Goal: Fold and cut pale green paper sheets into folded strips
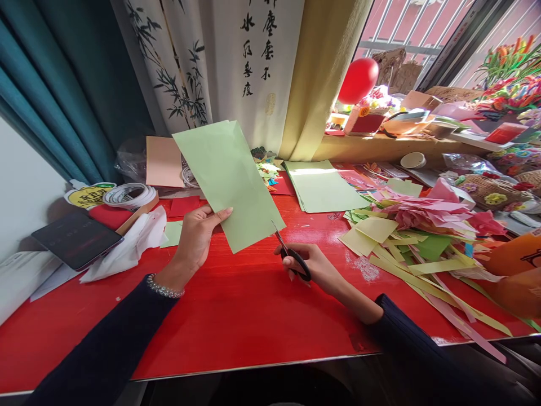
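A light green sheet of paper [230,180], oblong and apparently layered at its top edge, is held tilted above the red table [236,321]. My left hand [198,237] pinches its lower left edge, thumb on the front and fingers behind. In my right hand [306,259] is a pair of scissors [299,264] with black handles, my fingers in the loops. The blades point up and left and meet the sheet near its lower right corner. Whether they have cut into it there, I cannot tell.
Behind lies a stack of green paper [325,186]. To the right are heaped paper strips [406,254], crumpled pink paper [435,208] and an orange object [515,270]. A black box [78,239] and tape rolls [129,195] sit left. The table's front edge runs close to me.
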`<control>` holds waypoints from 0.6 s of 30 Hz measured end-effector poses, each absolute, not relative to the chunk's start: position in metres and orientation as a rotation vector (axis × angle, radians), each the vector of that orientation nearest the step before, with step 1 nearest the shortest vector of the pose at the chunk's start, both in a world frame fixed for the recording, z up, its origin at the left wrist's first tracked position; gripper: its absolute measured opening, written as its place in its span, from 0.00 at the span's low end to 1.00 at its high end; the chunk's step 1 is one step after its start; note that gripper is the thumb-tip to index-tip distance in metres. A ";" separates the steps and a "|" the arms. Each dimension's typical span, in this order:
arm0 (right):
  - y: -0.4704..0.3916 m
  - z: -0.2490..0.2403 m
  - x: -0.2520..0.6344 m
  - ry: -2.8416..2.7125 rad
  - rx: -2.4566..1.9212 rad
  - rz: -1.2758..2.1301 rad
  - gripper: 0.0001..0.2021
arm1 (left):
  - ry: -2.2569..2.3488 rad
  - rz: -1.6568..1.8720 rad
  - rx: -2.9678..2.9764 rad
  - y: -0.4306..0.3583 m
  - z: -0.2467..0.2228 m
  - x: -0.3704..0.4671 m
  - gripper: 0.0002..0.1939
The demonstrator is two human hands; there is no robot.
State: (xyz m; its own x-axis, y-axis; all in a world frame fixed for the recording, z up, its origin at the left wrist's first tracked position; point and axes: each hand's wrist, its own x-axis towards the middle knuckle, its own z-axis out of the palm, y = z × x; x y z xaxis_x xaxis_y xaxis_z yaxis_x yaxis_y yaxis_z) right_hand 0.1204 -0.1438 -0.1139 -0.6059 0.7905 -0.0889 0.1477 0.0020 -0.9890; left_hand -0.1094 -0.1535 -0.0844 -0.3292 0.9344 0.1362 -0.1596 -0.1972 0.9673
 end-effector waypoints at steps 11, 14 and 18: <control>-0.145 -0.113 0.118 -1.756 -1.005 1.640 0.20 | 1.217 1.666 1.066 -0.152 -0.088 -0.110 0.14; -0.145 -0.114 0.119 -1.739 -1.006 1.640 0.22 | 1.220 1.646 1.095 -0.153 -0.090 -0.108 0.13; -0.146 -0.114 0.119 -1.731 -0.978 1.640 0.21 | 1.227 1.622 1.109 -0.155 -0.089 -0.105 0.12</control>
State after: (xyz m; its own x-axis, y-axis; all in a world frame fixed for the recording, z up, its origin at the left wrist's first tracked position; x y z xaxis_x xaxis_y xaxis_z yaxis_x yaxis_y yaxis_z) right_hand 0.1188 -0.1458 -0.1138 -0.5793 0.8106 -0.0860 0.1293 -0.0127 -0.9915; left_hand -0.1053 -0.1545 -0.0890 -0.2939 0.9399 0.1738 -0.0891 -0.2079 0.9741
